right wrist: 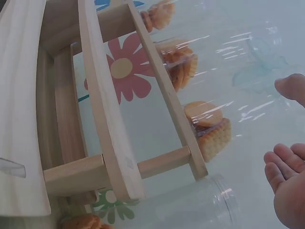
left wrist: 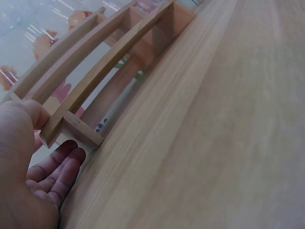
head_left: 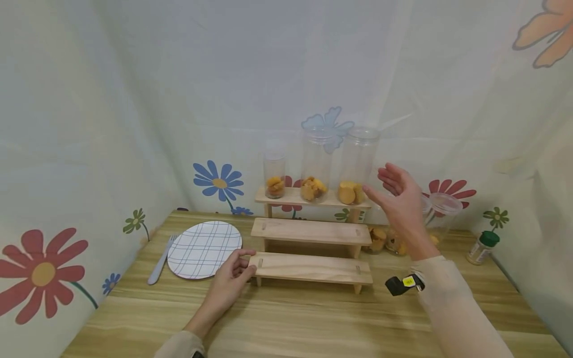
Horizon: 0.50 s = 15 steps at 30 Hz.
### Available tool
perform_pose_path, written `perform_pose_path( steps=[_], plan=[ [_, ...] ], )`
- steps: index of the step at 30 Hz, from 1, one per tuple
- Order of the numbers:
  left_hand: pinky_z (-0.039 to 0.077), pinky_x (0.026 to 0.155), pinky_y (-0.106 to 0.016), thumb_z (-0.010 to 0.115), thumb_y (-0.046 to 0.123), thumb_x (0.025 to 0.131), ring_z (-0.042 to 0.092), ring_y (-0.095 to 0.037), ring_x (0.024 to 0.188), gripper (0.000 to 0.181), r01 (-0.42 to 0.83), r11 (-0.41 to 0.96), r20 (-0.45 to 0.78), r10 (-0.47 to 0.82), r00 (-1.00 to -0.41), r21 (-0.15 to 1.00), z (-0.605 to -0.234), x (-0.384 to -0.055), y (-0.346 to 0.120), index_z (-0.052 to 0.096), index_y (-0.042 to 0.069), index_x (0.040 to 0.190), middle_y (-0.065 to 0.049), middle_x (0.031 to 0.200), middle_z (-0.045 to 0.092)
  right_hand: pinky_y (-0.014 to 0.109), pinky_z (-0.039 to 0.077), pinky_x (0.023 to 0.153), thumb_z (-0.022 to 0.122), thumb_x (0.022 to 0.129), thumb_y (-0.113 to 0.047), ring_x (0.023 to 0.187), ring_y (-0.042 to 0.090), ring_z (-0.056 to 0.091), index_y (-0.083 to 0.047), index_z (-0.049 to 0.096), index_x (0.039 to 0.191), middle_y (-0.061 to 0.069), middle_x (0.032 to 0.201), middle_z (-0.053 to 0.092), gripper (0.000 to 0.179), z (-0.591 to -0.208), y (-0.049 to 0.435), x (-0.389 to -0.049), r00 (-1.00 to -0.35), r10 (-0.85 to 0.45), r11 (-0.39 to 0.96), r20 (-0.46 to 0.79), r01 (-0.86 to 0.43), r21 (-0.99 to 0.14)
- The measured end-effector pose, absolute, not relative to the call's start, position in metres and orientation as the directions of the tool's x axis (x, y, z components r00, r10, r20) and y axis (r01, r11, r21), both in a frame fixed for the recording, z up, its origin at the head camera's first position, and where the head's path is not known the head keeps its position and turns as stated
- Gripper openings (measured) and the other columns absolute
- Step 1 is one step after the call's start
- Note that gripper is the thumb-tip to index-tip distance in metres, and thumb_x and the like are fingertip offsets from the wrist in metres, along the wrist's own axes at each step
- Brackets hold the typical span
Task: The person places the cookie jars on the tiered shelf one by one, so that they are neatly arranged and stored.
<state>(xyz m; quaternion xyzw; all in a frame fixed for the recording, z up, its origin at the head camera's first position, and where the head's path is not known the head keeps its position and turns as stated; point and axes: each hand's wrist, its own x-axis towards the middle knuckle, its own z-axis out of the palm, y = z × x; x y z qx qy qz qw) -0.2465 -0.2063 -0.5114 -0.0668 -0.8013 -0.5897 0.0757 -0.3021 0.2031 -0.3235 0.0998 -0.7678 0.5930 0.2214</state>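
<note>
Left hand (head_left: 230, 276) at the stepped wooden shelf (head_left: 309, 268), right hand (head_left: 398, 204) spread beside the jars.

Nearest on the bench (head_left: 291, 325), the left hand's grip pinches the left end of the shelf's lowest step; the left wrist view alone shows the fingers (left wrist: 68, 176) curled below the board there. Only the head view takes in the checked plate (head_left: 205, 249) and fork (head_left: 161, 261) at left, and the green-capped shaker (head_left: 482, 247) at far right. Farther back, the right hand's grip is spread, thumb apart from fingers, near the right jar (head_left: 359, 161) on the top step; whether it touches, I cannot tell. The right wrist view reveals that jar's ridged biscuit (right wrist: 215, 139) beside a round one; two more jars stand left of it, before a flowered backdrop (head_left: 250, 74).
</note>
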Motion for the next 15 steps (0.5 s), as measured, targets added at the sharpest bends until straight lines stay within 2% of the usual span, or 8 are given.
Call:
perform_pose_path(
  steps=[2, 6, 10, 15],
  plan=[
    [0.057, 0.087, -0.025, 0.077, 0.012, 0.106, 0.07, -0.017, 0.095, 0.035, 0.196, 0.299, 0.201, 0.016, -0.98, 0.934, -0.511, -0.246, -0.206, 0.069, 0.019, 0.139, -0.008, 0.1, 0.073, 0.041, 0.044, 0.126, 0.089, 0.098, -0.024, 0.151, 0.032, 0.055, -0.003, 0.043, 0.168, 0.019, 0.162, 0.058, 0.086, -0.324, 0.207, -0.295, -0.873, 0.127, 0.283, 0.471, -0.423, -0.861],
    [0.057, 0.087, -0.025, 0.076, 0.012, 0.106, 0.07, -0.017, 0.094, 0.035, 0.201, 0.303, 0.205, 0.02, -0.979, 0.932, -0.51, -0.246, -0.205, 0.069, 0.019, 0.139, -0.008, 0.099, 0.073, 0.026, 0.046, 0.12, 0.089, 0.098, -0.023, 0.149, 0.029, 0.057, -0.008, 0.046, 0.168, 0.016, 0.161, 0.059, 0.084, -0.327, 0.218, -0.282, -0.86, 0.172, 0.304, 0.481, -0.418, -0.856],
    [0.058, 0.087, -0.025, 0.076, 0.012, 0.106, 0.07, -0.017, 0.094, 0.035, 0.197, 0.305, 0.201, 0.019, -0.979, 0.932, -0.51, -0.245, -0.206, 0.068, 0.019, 0.14, -0.008, 0.1, 0.074, 0.017, 0.047, 0.115, 0.089, 0.098, -0.021, 0.147, 0.027, 0.058, -0.014, 0.048, 0.167, 0.012, 0.16, 0.06, 0.081, -0.327, 0.227, -0.269, -0.85, 0.22, 0.308, 0.479, -0.405, -0.861],
    [0.058, 0.088, -0.025, 0.076, 0.012, 0.106, 0.071, -0.017, 0.095, 0.036, 0.19, 0.299, 0.193, 0.02, -0.981, 0.935, -0.509, -0.245, -0.206, 0.068, 0.019, 0.14, -0.008, 0.1, 0.074, 0.016, 0.048, 0.113, 0.09, 0.095, -0.011, 0.142, 0.023, 0.062, -0.015, 0.054, 0.163, 0.008, 0.155, 0.065, 0.078, -0.329, 0.238, -0.256, -0.813, 0.294, 0.3, 0.502, -0.42, -0.856]
  ],
)
